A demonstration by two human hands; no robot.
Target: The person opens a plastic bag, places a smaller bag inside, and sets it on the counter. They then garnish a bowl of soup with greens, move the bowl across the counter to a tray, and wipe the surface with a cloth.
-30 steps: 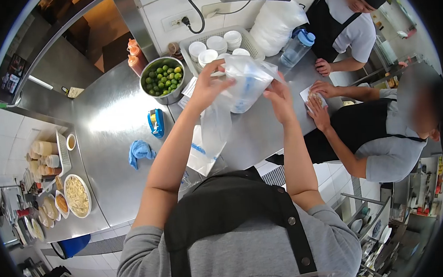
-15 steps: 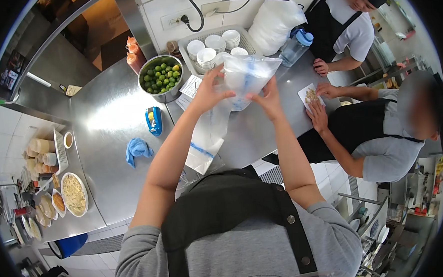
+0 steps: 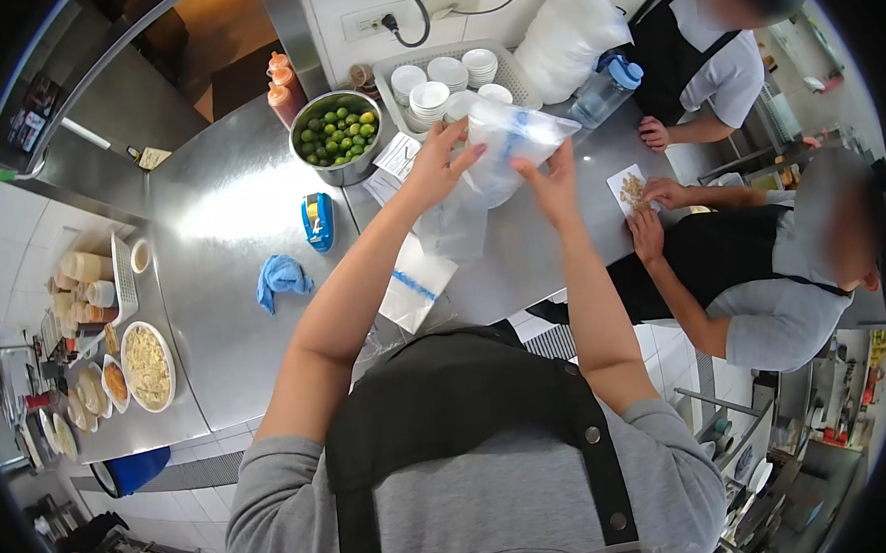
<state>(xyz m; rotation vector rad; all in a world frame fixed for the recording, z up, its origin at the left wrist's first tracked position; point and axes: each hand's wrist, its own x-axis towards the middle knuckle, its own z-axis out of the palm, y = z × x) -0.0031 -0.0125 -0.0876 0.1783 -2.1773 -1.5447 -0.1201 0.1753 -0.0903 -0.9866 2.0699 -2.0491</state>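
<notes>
Currently, the left hand (image 3: 441, 164) and right hand (image 3: 556, 182) hold a clear plastic bag (image 3: 512, 141) over the counter (image 3: 229, 213), fingers (image 3: 523, 167) pinching its two sides. Just beyond, a basket (image 3: 519, 78) holds white dishes (image 3: 448, 72).

Widest lane I see on the worktop (image 3: 221, 338): between blue cloth (image 3: 283, 282) and oval dish (image 3: 172, 366) by the near-left corner. Far edge: lime bowl (image 3: 343, 176), dish basket (image 3: 520, 78) and water bottle (image 3: 604, 94) obstruct me. Plastic bag (image 3: 514, 148), held up, partly screens the basket from my view.

Steel counter (image 3: 214, 298), tiled wall (image 3: 351, 58), tiled floor (image 3: 189, 505)
</notes>
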